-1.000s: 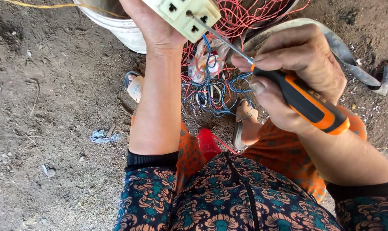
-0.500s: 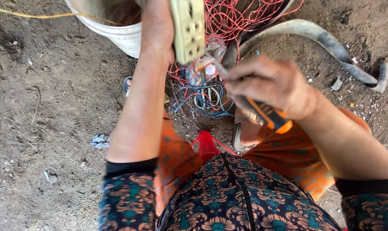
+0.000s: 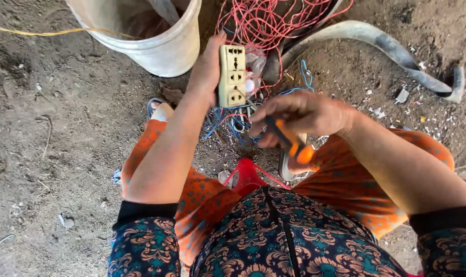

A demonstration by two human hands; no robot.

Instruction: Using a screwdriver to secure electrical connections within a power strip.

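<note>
Smooth cream plastic socket strip (image 3: 232, 75); glossy orange-black plastic screwdriver handle (image 3: 290, 143).

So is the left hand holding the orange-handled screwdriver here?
No, the left hand grips the cream socket strip, while the right hand holds the orange-handled screwdriver.

A cream three-outlet socket strip (image 3: 232, 75) stood upright at twelve o'clock; an orange-black-handled screwdriver (image 3: 289, 142) angled beneath it, at four o'clock.
</note>
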